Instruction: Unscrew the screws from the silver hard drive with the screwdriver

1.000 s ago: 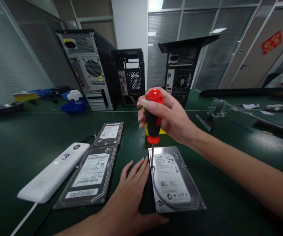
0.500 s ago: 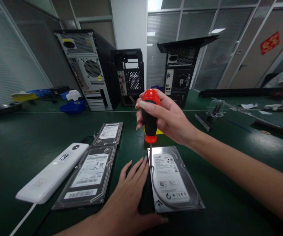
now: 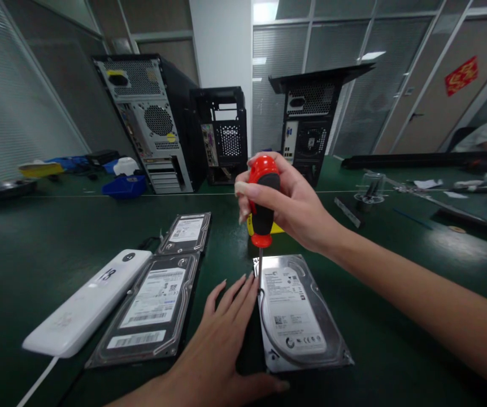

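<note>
My right hand (image 3: 283, 198) grips the red and black handle of a screwdriver (image 3: 264, 198), which stands nearly upright. Its tip meets the left edge of a silver hard drive (image 3: 296, 316) with a white label, lying flat on the green table. My left hand (image 3: 226, 333) lies along that drive's left side with fingers stretched out, the fingertips beside the screwdriver tip and the thumb near the drive's front edge. Farther left lie two more hard drives, a nearer one (image 3: 152, 305) and a smaller-looking one (image 3: 185, 233) behind it.
A white power bank (image 3: 88, 302) with a cable lies at left. Computer cases stand at the back: a tall one (image 3: 154, 124), an open frame (image 3: 222, 133) and one at right (image 3: 309, 124). A blue bin (image 3: 125, 186) and a clear cup (image 3: 370, 186) flank them. A person's sleeve shows far right.
The screwdriver handle has turned within my right hand, showing more black on its right side. My left hand stays nearly in place; the whole view has shifted slightly.
</note>
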The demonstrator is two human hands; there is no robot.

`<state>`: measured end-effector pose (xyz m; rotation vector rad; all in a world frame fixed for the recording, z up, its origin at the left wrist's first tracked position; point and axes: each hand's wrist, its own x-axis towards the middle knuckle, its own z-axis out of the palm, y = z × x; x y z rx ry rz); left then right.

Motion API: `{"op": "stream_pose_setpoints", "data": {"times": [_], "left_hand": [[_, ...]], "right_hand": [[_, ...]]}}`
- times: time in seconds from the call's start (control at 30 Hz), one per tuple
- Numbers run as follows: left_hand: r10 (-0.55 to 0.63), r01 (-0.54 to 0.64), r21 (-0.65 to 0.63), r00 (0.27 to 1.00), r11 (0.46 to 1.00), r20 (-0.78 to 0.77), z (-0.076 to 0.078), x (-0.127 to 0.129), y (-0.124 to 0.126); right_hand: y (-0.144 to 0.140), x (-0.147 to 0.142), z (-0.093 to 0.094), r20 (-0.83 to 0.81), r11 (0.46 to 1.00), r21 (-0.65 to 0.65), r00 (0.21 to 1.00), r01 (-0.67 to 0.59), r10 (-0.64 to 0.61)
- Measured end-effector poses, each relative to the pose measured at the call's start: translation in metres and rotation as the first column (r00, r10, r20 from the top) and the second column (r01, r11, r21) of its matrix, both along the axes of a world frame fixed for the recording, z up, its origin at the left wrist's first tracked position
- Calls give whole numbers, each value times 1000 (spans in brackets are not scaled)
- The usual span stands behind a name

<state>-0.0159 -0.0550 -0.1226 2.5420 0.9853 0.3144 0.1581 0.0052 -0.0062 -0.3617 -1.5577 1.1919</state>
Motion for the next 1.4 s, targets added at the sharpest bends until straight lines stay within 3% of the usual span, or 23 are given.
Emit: {"op": "stream_pose_setpoints", "data": {"times": [0.13,0.3,0.4,0.63,0.83,1.07,1.27,1.4], "left_hand": [[-11,11,1,1000,1000,-7,-1,-1,1],[-6,6,5,1000,1000,-12,0,-1,0],[-2,2,6,1000,1000,-5,1,-1,0],[-2,2,3,1000,1000,-15,2,0,0],[6,-8,-36,999,999,-52,7,2,-1],[-1,1,15,1000,1000,1,1,1,-1],[15,-19,-53,997,998,-77,9,3,-1],[1,-2,-29,999,1000,-45,10,3,-2]], "right_hand": [[-5,0,4,-23,995,-33,996,89,-90],[-8,11,6,-21,992,-122,1000,14,-17],[-5,16,3,-39,990,-138,999,31,-37],[-6,18,2,-81,992,-102,993,78,-86],[-8,17,3,-89,996,-74,995,48,-55],[-6,15,-1,-74,996,-70,996,50,-55],[-6,16,-2,-66,996,-53,995,71,-75],[-6,15,-1,-44,994,-44,994,95,-97]]}}
